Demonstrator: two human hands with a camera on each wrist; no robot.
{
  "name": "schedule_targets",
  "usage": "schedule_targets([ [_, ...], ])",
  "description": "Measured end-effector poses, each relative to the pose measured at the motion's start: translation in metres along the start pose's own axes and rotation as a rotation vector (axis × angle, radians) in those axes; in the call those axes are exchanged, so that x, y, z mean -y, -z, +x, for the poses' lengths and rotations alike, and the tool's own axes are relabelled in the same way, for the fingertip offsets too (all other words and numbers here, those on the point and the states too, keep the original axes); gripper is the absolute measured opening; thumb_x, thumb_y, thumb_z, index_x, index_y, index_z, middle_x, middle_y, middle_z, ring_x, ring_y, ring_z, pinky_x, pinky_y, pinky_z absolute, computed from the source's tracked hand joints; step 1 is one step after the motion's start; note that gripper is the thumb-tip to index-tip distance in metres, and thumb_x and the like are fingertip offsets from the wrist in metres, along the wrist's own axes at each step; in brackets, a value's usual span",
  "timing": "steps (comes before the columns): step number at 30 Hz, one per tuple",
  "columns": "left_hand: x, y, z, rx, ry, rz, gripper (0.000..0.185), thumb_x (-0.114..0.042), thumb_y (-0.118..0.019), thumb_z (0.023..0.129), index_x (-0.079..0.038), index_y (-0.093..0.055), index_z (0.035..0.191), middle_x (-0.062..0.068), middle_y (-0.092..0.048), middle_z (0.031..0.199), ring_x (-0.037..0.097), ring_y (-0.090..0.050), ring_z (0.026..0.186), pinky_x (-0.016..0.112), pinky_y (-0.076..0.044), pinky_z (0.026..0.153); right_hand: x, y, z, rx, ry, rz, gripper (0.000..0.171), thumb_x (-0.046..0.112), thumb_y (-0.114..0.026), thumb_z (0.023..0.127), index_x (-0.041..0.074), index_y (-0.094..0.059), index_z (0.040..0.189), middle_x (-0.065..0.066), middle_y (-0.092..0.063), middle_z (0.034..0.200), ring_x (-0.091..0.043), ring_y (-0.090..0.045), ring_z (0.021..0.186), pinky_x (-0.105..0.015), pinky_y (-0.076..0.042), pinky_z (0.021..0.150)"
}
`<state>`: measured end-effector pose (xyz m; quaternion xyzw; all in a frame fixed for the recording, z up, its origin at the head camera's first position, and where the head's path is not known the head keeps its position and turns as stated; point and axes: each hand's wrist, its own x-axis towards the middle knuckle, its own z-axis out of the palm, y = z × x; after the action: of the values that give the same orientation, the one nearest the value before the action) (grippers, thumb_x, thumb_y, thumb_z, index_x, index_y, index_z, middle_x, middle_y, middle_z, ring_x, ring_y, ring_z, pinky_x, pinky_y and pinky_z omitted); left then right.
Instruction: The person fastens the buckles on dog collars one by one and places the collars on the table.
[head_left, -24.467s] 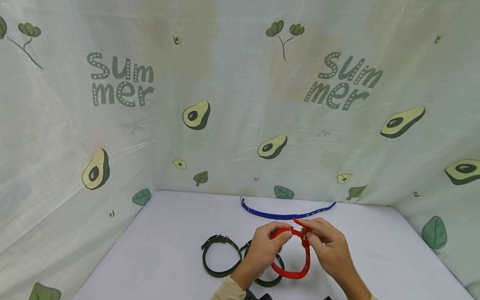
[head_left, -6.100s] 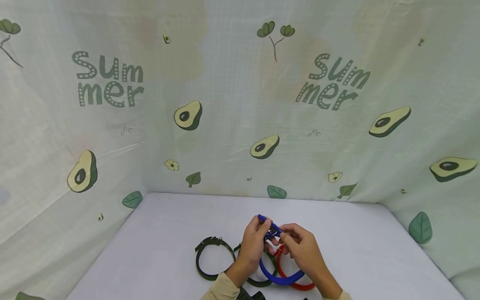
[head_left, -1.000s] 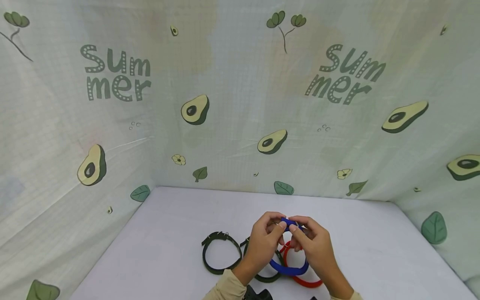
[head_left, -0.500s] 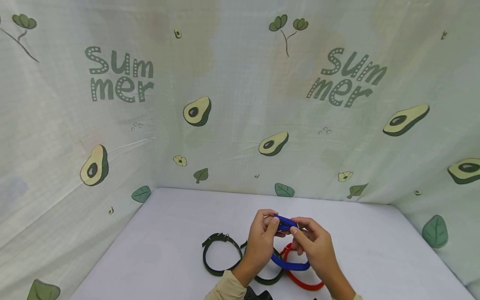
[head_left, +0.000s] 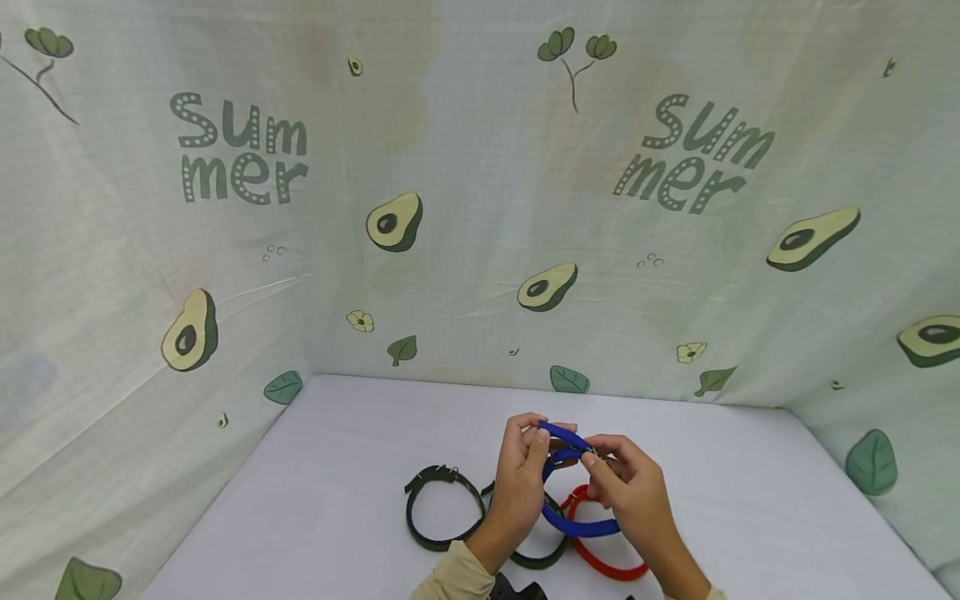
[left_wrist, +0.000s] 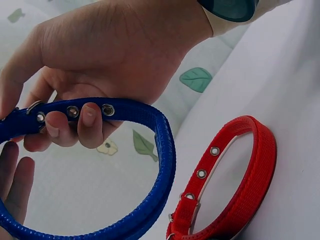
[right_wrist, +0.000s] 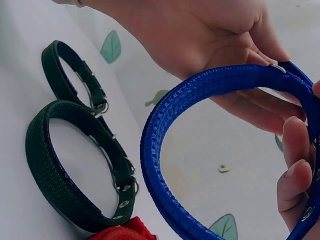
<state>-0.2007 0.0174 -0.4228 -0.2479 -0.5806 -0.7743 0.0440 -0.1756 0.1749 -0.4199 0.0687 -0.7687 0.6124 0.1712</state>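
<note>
My left hand (head_left: 522,483) and right hand (head_left: 628,492) both pinch the blue collar (head_left: 577,525) at its buckle, which my fingers hide, above the red collar (head_left: 607,568). Left of the red one lie two dark green collars (head_left: 442,517); bare table (head_left: 750,500) stretches right. The strap tip has risen since half a second ago.

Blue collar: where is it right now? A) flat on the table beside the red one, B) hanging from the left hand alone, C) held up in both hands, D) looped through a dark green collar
C: the blue collar is pinched at its top between the left hand and the right hand, lifted above the red collar lying on the table.
</note>
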Motion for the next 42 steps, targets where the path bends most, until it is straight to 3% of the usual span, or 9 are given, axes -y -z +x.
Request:
schedule_targets([
  [12,-0.0029,-0.0002,0.0021,-0.046,0.026,-0.021,0.027,-0.023,-0.037,0.111,-0.006,-0.036,0.131,0.007,-0.067,0.127,0.030,-0.071,0.101,0.037,-0.053,0.094,-0.0037,0.0002,0.0020,-0.017,0.011,-0.005,0.009,0.000,-0.059,0.098,0.004,-0.063,0.105,-0.015,-0.059,0.087,-0.021,-0.054,0.052,-0.031,-0.051,0.049],
  [18,-0.0031,-0.0017,0.0022,-0.013,0.081,-0.067,0.036,-0.014,-0.055,0.104,-0.005,-0.037,0.134,0.012,-0.063,0.129,0.028,-0.068,0.107,0.033,-0.053,0.093,-0.0016,0.0015,0.0006,-0.045,0.037,0.026,0.009,-0.001,-0.055,0.099,0.000,-0.063,0.103,-0.012,-0.059,0.078,-0.021,-0.053,0.052,-0.030,-0.049,0.046],
  [23,-0.0025,-0.0046,0.0003,0.013,0.097,0.048,0.030,-0.011,-0.067,0.097,0.000,-0.051,0.120,0.013,-0.061,0.114,0.020,-0.067,0.103,0.029,-0.055,0.088,-0.0022,0.0007,0.0000,-0.047,0.034,0.050,0.009,0.002,-0.054,0.102,-0.001,-0.062,0.104,-0.011,-0.057,0.069,-0.022,-0.054,0.053,-0.030,-0.050,0.046],
  [27,-0.0010,-0.0051,-0.0016,0.000,0.098,0.177,0.019,-0.017,-0.071,0.094,-0.005,-0.061,0.104,0.003,-0.064,0.099,0.014,-0.068,0.091,0.027,-0.056,0.081,-0.0043,-0.0004,-0.0014,-0.036,0.029,0.036,0.010,0.005,-0.052,0.104,-0.001,-0.060,0.107,-0.010,-0.056,0.070,-0.022,-0.053,0.056,-0.030,-0.050,0.048],
  [31,0.0020,-0.0051,-0.0030,0.005,0.069,0.241,0.015,-0.023,-0.071,0.094,-0.012,-0.067,0.104,-0.001,-0.064,0.099,0.012,-0.067,0.088,0.026,-0.056,0.079,-0.0040,-0.0004,-0.0025,-0.023,0.020,0.035,0.012,0.007,-0.048,0.106,-0.001,-0.057,0.110,-0.011,-0.056,0.072,-0.022,-0.053,0.056,-0.030,-0.051,0.050],
  [35,0.0047,-0.0062,-0.0035,0.005,-0.022,0.305,0.014,-0.026,-0.070,0.096,-0.017,-0.073,0.105,-0.003,-0.064,0.100,0.011,-0.065,0.090,0.028,-0.057,0.078,-0.0016,-0.0005,-0.0031,-0.022,0.014,0.058,0.014,0.007,-0.045,0.107,-0.001,-0.056,0.111,-0.013,-0.057,0.074,-0.023,-0.053,0.056,-0.030,-0.051,0.050],
  [39,0.0059,-0.0078,-0.0048,-0.004,-0.117,0.359,0.018,-0.027,-0.067,0.098,-0.015,-0.077,0.107,-0.004,-0.063,0.097,0.009,-0.063,0.088,0.030,-0.058,0.075,-0.0002,-0.0015,-0.0031,-0.010,0.016,0.083,0.016,0.008,-0.043,0.108,-0.003,-0.054,0.113,-0.016,-0.057,0.076,-0.023,-0.053,0.059,-0.029,-0.051,0.050],
  [42,0.0060,-0.0092,-0.0061,0.002,-0.138,0.338,0.019,-0.025,-0.066,0.099,-0.012,-0.077,0.109,-0.002,-0.062,0.096,0.008,-0.064,0.078,0.030,-0.059,0.066,0.0000,-0.0024,-0.0028,0.001,0.020,0.106,0.018,0.009,-0.040,0.109,-0.004,-0.051,0.115,-0.016,-0.055,0.077,-0.022,-0.054,0.061,-0.028,-0.050,0.050],
])
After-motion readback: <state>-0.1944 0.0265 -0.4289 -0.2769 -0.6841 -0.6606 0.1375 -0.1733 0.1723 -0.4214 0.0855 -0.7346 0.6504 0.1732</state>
